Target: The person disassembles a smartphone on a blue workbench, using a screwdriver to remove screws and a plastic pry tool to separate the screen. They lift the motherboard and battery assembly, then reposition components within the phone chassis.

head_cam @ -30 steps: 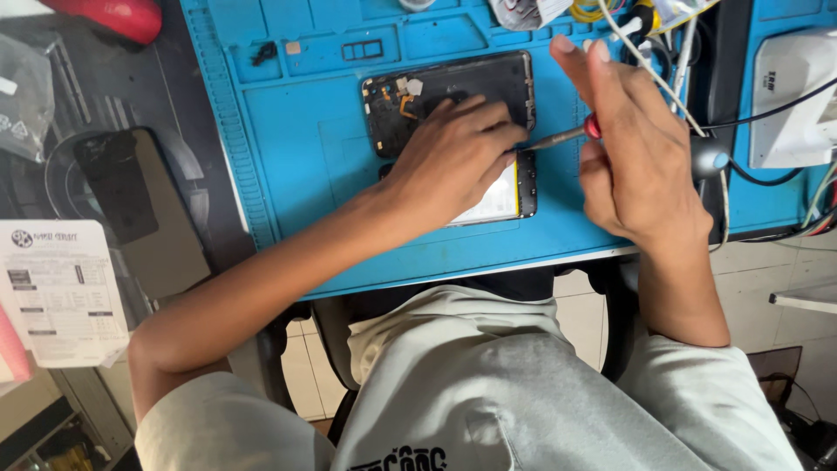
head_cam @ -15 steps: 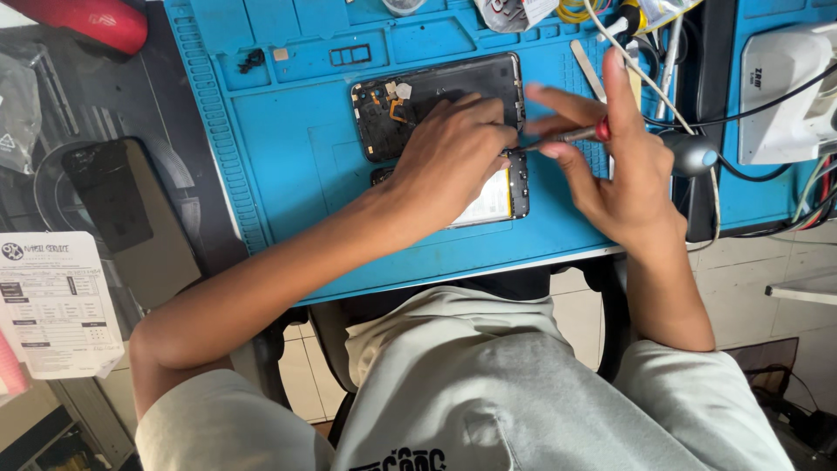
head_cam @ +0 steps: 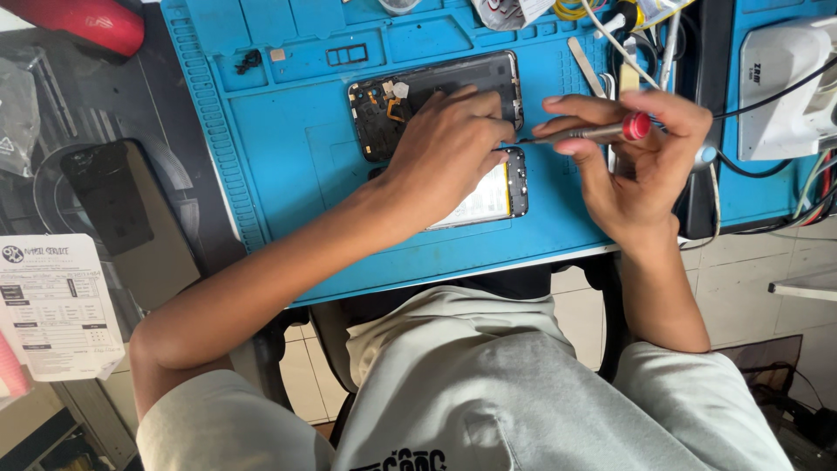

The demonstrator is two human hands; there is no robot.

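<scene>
An opened phone lies on the blue work mat (head_cam: 288, 157). Its dark back shell (head_cam: 436, 87), with exposed parts, is farther from me. The lower half with a white panel (head_cam: 488, 199) is nearer. My left hand (head_cam: 449, 153) presses flat over both halves, fingers curled at the phone's right edge. My right hand (head_cam: 641, 166) holds a thin screwdriver (head_cam: 584, 133) with a red end cap, lying almost level. Its tip points left and meets the phone's edge by my left fingertips.
Tweezers, cables and a yellow-wrapped item (head_cam: 641, 17) crowd the mat's top right. A white device (head_cam: 785, 87) with wires sits at right. A black phone panel (head_cam: 109, 196) and a printed paper sheet (head_cam: 57, 305) lie at left, a red object (head_cam: 83, 22) top left.
My right hand has come down and turned the screwdriver level, bringing its tip to the phone's right edge. My left hand stayed on the phone.
</scene>
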